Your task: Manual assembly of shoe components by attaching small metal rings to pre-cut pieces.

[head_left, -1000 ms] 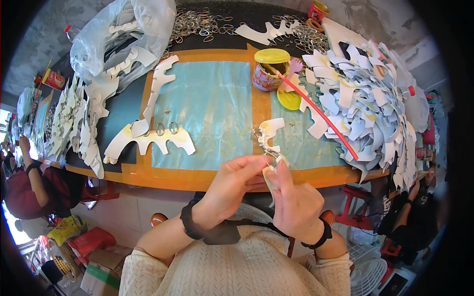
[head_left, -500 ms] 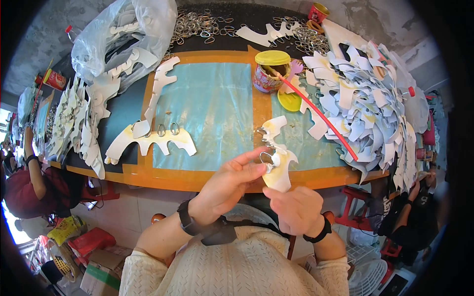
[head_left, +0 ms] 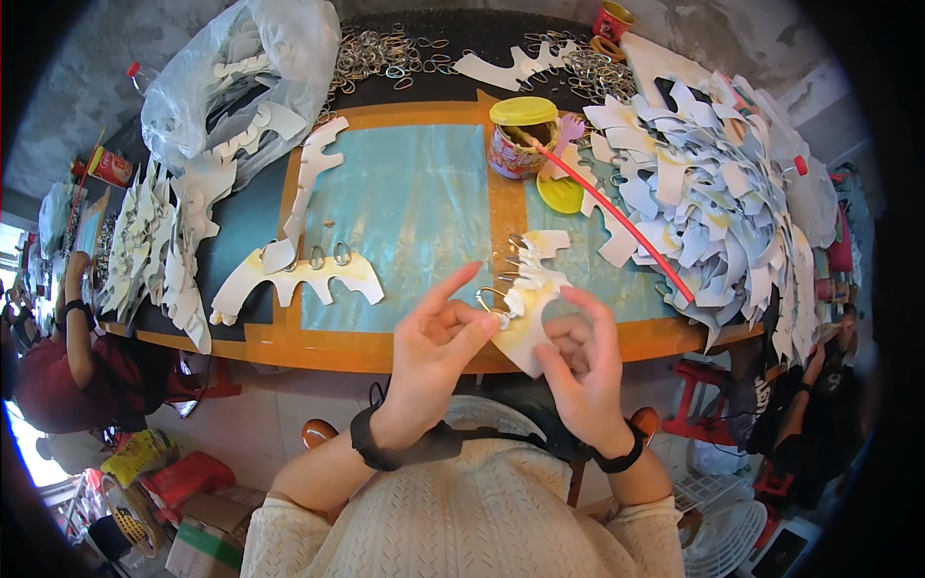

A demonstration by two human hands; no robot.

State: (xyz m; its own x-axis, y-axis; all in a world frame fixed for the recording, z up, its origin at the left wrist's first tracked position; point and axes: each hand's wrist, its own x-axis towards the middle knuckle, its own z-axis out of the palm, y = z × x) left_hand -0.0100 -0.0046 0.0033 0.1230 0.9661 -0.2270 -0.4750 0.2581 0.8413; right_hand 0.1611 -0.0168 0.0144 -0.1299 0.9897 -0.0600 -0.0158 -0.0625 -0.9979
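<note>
Above the table's near edge, a white scalloped cut-out strip with yellowish stains is held up, metal rings along its left side. My left hand pinches its left edge between thumb and fingers, beside a metal ring; the index finger points up. At the strip's lower right edge, my right hand grips it with the thumb in front and fingers curled, partly hidden. To the left lies another scalloped strip with several rings standing in its notches, overlapped by the end of a narrow strip.
A large heap of white cut-outs fills the right. An opened tub with a yellow lid holds a red stick. Loose rings lie at the back. White pieces and a plastic bag stand left. People sit at both sides.
My right hand has opened from a closed pose beside the strip and now grips its right edge. The strip has turned and shifted slightly left. My left index finger has lifted.
</note>
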